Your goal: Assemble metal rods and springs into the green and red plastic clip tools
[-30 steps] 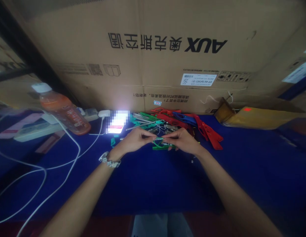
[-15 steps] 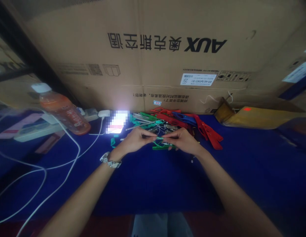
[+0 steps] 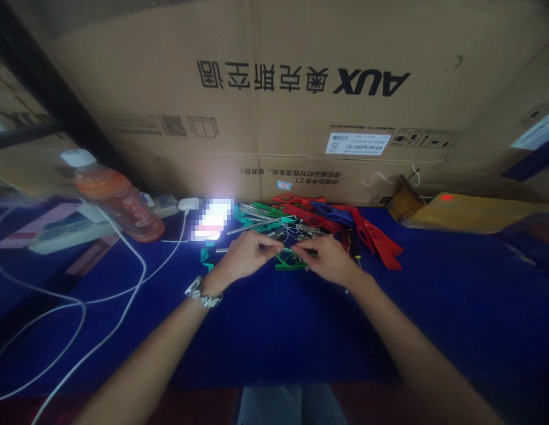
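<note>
My left hand (image 3: 248, 255), with a metal watch or bracelet (image 3: 204, 293) on its wrist, is closed in a pinch between thumb and index finger. Opposite it, my right hand (image 3: 328, 260) pinches too, its fingertips close to those of the left. A small thin green piece (image 3: 287, 249) spans the gap between both fingertips; its exact kind is too small to make out. Just below and behind the fingers lies a green plastic part (image 3: 288, 267). Thin metal rods (image 3: 248, 226) and silvery metal parts (image 3: 307, 229) lie beyond the hands, partly covered by them.
Red plastic parts (image 3: 381, 242) and a blue one (image 3: 330, 211) are piled behind my right hand. To the left are a lit phone (image 3: 212, 218), a white cable (image 3: 141, 265), a drink bottle (image 3: 119, 198) and a power strip (image 3: 57, 236). A large cardboard box (image 3: 274, 124) stands at the back.
My hands stay together at nearly the same spot. The right hand's lower fingers, seen beneath the piece before, are now tucked mostly out of sight. The whole view has shifted slightly.
</note>
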The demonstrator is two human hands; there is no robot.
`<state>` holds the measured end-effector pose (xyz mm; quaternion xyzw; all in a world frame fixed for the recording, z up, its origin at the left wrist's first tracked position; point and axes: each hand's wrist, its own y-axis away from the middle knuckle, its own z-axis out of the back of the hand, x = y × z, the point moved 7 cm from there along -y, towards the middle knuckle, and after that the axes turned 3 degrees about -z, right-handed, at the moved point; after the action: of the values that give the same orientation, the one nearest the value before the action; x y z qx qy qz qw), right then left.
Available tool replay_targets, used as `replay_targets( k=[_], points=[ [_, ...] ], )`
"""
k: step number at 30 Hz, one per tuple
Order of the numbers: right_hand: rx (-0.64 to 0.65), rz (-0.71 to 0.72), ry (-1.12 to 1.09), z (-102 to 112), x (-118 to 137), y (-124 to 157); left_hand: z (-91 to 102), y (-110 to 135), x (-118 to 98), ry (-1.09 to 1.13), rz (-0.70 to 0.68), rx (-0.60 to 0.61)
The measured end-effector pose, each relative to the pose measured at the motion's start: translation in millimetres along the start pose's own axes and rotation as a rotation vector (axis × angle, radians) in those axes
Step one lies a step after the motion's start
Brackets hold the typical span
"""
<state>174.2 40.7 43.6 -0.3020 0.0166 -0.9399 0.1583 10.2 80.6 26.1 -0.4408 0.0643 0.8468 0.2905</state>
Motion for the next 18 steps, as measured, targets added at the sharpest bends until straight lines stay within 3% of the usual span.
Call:
replay_targets(
  k=[7,14,18],
  points=[
    [-0.091,0.143,0.131,5,10,4,1.8,0,-9,0.024,-0.048,0.007],
    [-0.108,0.15,0.181,5,8,4,7.9,5,-22,-0.089,-0.271,0.142],
    [-0.109,0.156,0.136,5,8,6,17.9,7,-12,0.001,-0.174,0.079]
  ],
)
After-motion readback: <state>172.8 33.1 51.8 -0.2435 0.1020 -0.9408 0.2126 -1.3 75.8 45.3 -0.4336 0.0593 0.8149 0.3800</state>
